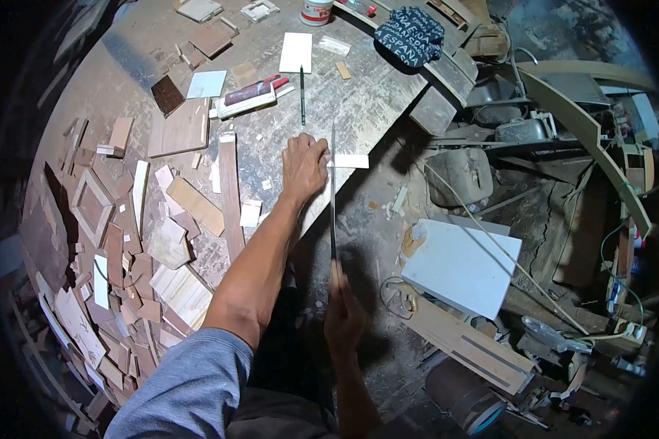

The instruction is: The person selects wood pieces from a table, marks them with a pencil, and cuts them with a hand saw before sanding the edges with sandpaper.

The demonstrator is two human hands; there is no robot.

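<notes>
Near the table's edge, my left hand is closed on a small white strip, pressing it against the tabletop. The strip's right end sticks out past my fingers. My right hand is below the table edge, wrapped round the handle of a saw. Seen edge-on, the thin blade points away from me and crosses the strip just right of my left fingers. A dark green pencil lies beyond my left hand, its far tip on a white rectangular piece.
Many wood offcuts cover the table's left side. A sanding block, a white tub and a dark lettered cap are farther back. On the floor at right are a white panel and a jerrycan.
</notes>
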